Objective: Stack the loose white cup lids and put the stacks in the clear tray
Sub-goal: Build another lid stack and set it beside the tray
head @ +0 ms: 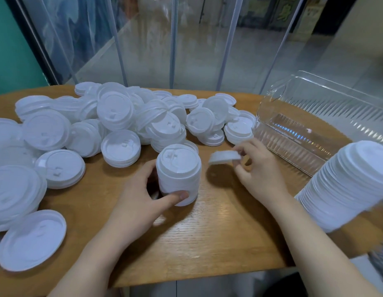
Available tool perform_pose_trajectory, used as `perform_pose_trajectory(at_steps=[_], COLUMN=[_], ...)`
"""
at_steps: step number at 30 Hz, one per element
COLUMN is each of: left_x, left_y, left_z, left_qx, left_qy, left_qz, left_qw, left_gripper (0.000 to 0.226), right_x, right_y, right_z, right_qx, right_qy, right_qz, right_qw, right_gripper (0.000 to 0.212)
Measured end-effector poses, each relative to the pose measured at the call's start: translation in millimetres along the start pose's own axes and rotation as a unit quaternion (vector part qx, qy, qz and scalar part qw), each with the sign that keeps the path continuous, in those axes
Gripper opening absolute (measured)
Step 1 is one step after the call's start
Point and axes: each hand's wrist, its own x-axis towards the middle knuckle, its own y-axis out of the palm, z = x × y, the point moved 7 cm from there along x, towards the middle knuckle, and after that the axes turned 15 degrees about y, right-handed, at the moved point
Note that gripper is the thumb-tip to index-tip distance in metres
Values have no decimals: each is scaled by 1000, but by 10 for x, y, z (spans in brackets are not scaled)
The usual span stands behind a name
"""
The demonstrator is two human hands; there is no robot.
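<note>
The person's left hand is wrapped round a short stack of lids standing upright on the wooden table, thumb pressed against its near side and the other fingers curled behind it. Just to the right of that stack, the right hand pinches a single lid by its edge between thumb and fingertips, holding it tilted above the tabletop and a little apart from the stack; the lid is blurred, so I cannot tell which face is up.

Behind and to the left of both hands lies the loose pile of white lids, some flat, some leaning on each other, a few already nested in low stacks; it spreads from the table's far edge down the left side to the near corner. The clear tray sits at the right end of the table, near the right hand, its ribbed walls catching the light, and nothing white shows inside the part I can see. In front of the tray, at the right edge, a tall stack of lids leans over to the left, its base cut off by something blurred. Beyond the table hang clear plastic strip curtains, with a green wall at the far left
</note>
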Motion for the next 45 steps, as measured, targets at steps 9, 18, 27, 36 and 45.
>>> perform_pose_trajectory(at_steps=[9, 18, 27, 36, 45], left_x=[-3, 7, 1, -3, 9], left_y=[20, 5, 6, 14, 21], left_z=[-25, -57, -45, -36, -14], left_qx=[-1, 5, -15, -38, -30], left_qy=[-14, -12, -5, -14, -14], left_qz=[3, 7, -8, 2, 4], left_qw=[1000, 1000, 1000, 999, 999], left_gripper=[70, 70, 68, 68, 71], right_x=[-310, -183, -206, -191, -206], right_y=[190, 24, -43, 199, 292], right_z=[-27, 166, 911, 1054, 1036], right_qx=[-75, 41, 170, 121, 113], right_qy=[32, 46, -33, -47, -14], right_qz=[266, 169, 29, 96, 162], right_qw=[961, 984, 985, 987, 980], right_gripper=[98, 70, 63, 67, 65])
